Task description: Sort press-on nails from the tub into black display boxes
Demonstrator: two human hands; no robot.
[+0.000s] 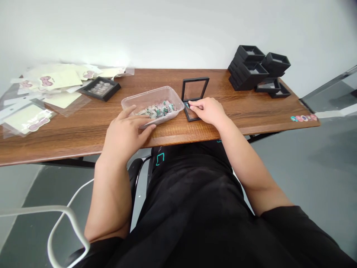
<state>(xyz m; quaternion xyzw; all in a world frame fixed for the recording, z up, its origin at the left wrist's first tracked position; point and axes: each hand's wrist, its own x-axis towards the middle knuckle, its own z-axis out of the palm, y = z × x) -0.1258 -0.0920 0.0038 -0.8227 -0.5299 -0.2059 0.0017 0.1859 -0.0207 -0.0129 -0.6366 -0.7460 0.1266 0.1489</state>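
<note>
My left hand (125, 132) lies with spread fingers over the near left rim of a clear plastic tub (150, 97). Inside the tub is a heap of small green, white and pinkish pieces (160, 109). To the tub's right, a black hinged display frame (195, 79) stands unfolded, one half upright and the other flat on the table. My right hand (208, 110) reaches over the flat half, thumb and forefinger pinched on a small teal piece (187, 105) at its left side. The fingers partly hide that piece and the frame's clear film.
Stacked black frames (248, 70) stand at the back right of the wooden table (139, 80). Round stickers (304, 118) lie by the right edge. On the left are bagged cream cards (61, 78) and a black box of clear pieces (100, 88). A white cable (67, 210) loops at lower left.
</note>
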